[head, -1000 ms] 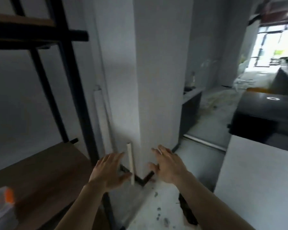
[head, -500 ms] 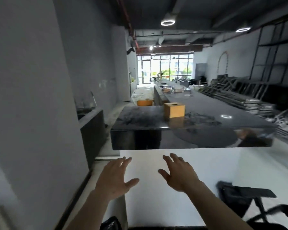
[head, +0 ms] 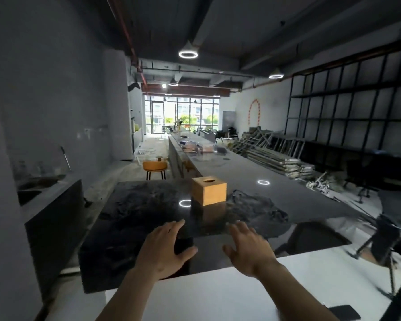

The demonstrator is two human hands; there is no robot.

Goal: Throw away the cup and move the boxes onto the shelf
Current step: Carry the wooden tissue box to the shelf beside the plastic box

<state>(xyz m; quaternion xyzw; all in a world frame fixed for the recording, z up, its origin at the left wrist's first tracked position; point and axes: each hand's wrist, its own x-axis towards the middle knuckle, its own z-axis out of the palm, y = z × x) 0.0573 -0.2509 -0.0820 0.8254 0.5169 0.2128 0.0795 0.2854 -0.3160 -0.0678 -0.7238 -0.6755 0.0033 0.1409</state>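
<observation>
Box [head: 209, 193] of tan wood sits on the dark tabletop [head: 134, 212], beyond both hands' spread, empty fingers [head: 171, 230]; it looms nearer than half a second ago.

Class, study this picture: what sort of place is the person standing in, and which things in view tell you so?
Probably a commercial unit under fit-out, perhaps a café or bar. A long dark counter runs toward tall windows, metal frames lie stacked on the floor, and black wall shelving stands bare.
</observation>
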